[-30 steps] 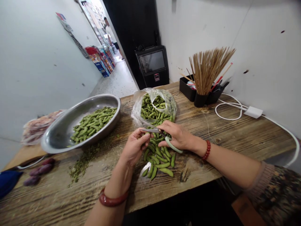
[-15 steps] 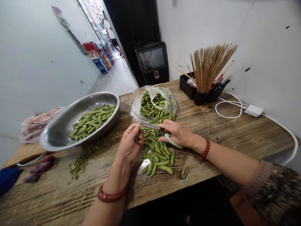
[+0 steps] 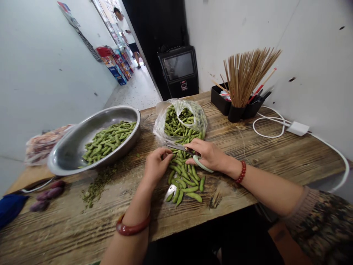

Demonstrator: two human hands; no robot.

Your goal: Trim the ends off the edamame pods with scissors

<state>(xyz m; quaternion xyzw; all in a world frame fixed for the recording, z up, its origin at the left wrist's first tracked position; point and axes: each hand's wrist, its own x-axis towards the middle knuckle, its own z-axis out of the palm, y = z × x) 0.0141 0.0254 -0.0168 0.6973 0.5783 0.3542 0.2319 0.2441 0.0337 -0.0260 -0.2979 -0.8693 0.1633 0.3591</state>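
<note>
My right hand (image 3: 206,152) is wrapped around a pair of scissors (image 3: 199,162) with pale green handles, the blades pointing left. Just left of the blade tips, my left hand (image 3: 157,163) has its thumb and fingers curled together over the edge of the pile. What those fingers hold, if anything, is hidden. Loose green soybean pods (image 3: 186,182) lie on the table below and between both hands. Behind them, more pods spill from the mouth of a clear plastic bag (image 3: 158,129).
On the left stands a large metal basin (image 3: 64,156) partly filled with pods, with green trimmings (image 3: 95,187) beside it. Purple tubers (image 3: 48,195) lie farther left. Skewers (image 3: 245,79) stand in a black holder (image 3: 235,114); a white cable (image 3: 266,135) runs rightward. A person (image 3: 125,31) is in the doorway.
My left hand has moved slightly right toward the pile and turned; the pod seen in it earlier no longer shows. The right hand with the scissors stays nearly still. The person in the doorway shows more fully.
</note>
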